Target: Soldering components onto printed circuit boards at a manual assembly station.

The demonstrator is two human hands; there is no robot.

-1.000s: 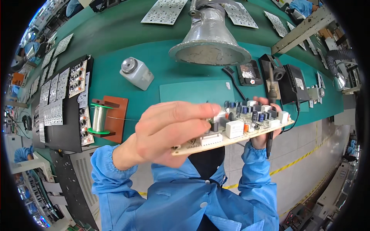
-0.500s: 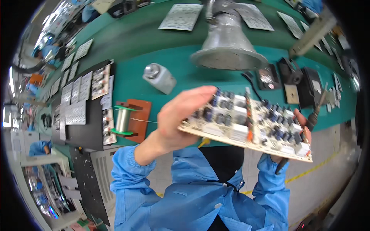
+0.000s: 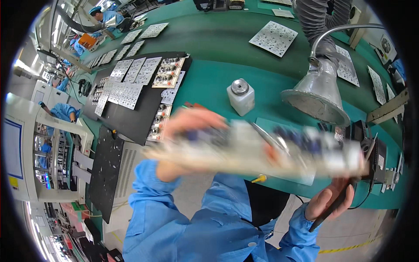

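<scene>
Left grip (image 3: 190,121): board (image 3: 253,161), length seemingly crosswise

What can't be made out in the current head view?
- Board: motion blur smears its parts in the head view.
- Left hand: blurred, and the board hides some of it in the head view.
- Right hand: blur at the board's edge hides whether they touch, head view.
- Grey hose: cut off by the head view's top edge.
</scene>
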